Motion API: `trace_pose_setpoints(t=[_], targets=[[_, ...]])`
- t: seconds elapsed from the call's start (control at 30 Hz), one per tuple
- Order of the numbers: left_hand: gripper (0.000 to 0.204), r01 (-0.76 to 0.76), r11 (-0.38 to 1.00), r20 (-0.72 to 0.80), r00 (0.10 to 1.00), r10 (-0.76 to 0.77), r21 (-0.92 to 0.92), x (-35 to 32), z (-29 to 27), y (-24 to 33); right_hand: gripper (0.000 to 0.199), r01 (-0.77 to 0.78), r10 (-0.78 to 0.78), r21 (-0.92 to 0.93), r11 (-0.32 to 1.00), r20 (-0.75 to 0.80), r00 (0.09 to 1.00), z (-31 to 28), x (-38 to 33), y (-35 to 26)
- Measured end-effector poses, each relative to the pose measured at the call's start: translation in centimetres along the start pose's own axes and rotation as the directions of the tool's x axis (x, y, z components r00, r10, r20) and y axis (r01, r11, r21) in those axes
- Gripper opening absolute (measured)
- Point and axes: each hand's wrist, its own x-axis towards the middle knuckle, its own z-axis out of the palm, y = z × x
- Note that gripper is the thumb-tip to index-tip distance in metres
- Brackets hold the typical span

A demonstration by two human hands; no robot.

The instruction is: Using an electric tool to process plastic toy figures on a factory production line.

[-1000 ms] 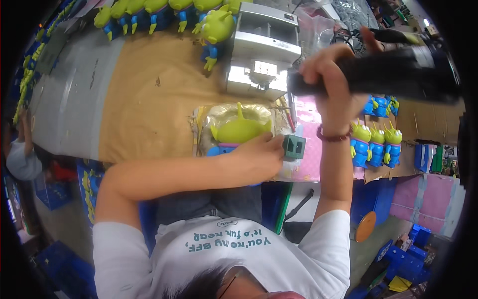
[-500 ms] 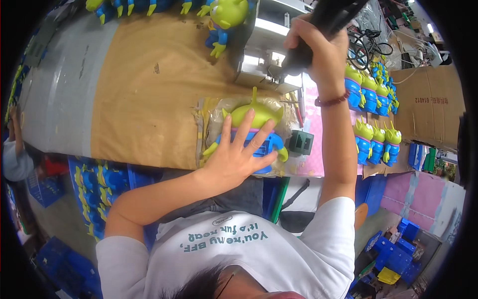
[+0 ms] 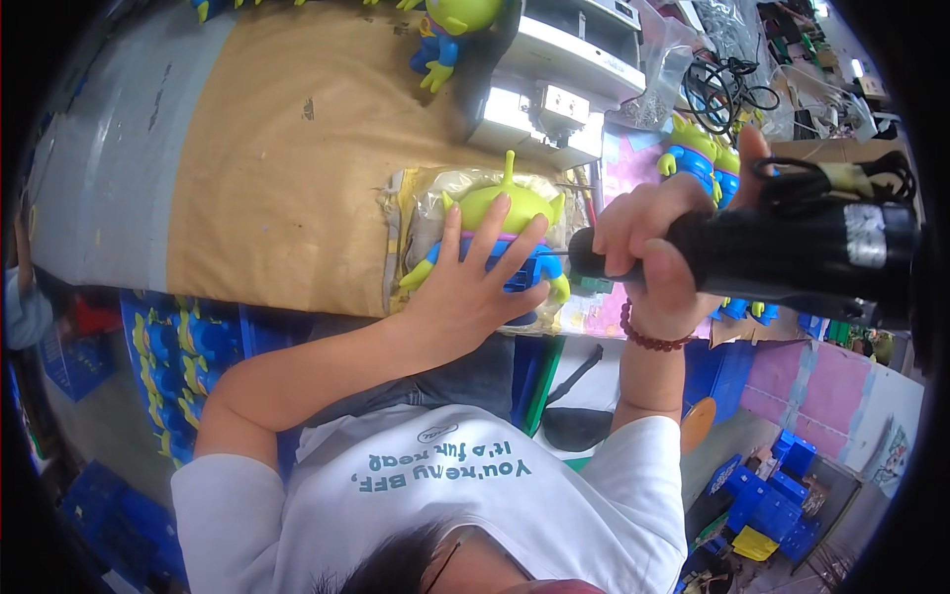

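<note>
A green-headed, blue-bodied alien toy [image 3: 524, 206] lies on a film-covered pad [image 3: 427, 201], a ribbed square panel on its body facing up. My left hand [image 3: 473, 282] rests over it with fingers spread across its head and body. In my right hand [image 3: 658, 287] is a black electric screwdriver [image 3: 792, 252], held sideways. Its thin bit points left at the toy's body near my left fingertips; whether it touches a screw I cannot tell. Partly hidden under the screwdriver's front end is a small green block [image 3: 592, 285].
A white machine [image 3: 569, 49] stands beyond the pad. More alien toys stand at the right [image 3: 688, 148] and along the far edge [image 3: 440, 54]. Brown paper [image 3: 287, 148] covers the table's left part. A black cable coil [image 3: 727, 94] lies back right; below left is a crate of toys [image 3: 183, 356].
My right hand has come down and nearer with the screwdriver, turning it from upright to sideways, its bit now at the toy. My left hand stays on the toy.
</note>
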Motion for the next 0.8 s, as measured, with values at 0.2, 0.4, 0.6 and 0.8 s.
trace_pose_setpoints(t=[0.2, 0.4, 0.6, 0.8], targets=[[0.033, 0.024, 0.999, -0.034, 0.999, -0.024, -0.022, -0.3, 0.7, 0.1, 0.027, -0.044, 0.054, -0.099, 0.994, 0.103, 0.993, -0.8, -2.3, 3.1], [0.028, 0.053, 0.997, -0.049, 0.997, -0.055, -0.049, -0.2, 0.7, 0.4, 0.012, -0.107, 0.099, 0.023, 0.994, 0.223, 0.970, -1.0, -2.3, 3.6], [0.027, 0.058, 0.997, -0.040, 0.997, -0.060, -0.045, -0.1, 0.5, 0.3, 0.009, -0.197, 0.150, 0.139, 0.971, 0.290, 0.945, -1.9, -2.0, 3.4], [0.026, 0.061, 0.997, -0.039, 0.997, -0.063, -0.045, -0.2, 0.6, 0.3, 0.009, -0.104, 0.080, 0.106, 0.989, 0.208, 0.975, -0.6, -2.2, 3.4]])
